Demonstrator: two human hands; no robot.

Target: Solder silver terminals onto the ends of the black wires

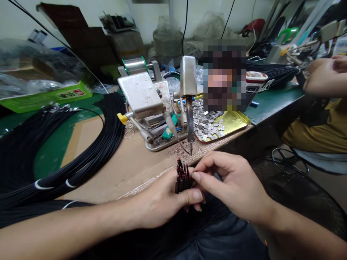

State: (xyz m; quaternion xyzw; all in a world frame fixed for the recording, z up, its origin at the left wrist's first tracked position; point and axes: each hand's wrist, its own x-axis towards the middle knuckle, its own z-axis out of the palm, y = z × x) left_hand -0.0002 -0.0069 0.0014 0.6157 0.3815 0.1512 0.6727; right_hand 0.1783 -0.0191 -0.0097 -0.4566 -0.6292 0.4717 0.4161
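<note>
My left hand (173, 195) is wrapped round a bundle of black cables (182, 177), whose cut ends point up and show bits of red wire. Beside the bundle, my right hand (230, 177) is closed, with thumb and forefinger pinched at the cable ends; what lies between those fingertips is too small to make out. Just above both hands, a soldering iron (191, 126) points tip down from its metal stand (143, 94). Red and black scraps (179, 150) litter the board under the iron.
A gold tray (238, 121) with many small metal connectors (207, 124) lies behind the iron. Thick coils of black cable (108, 133) fill the left side. A solder spool (135, 65) sits on the stand. At right are a co-worker's hands (322, 76) and a black mesh fan (292, 191).
</note>
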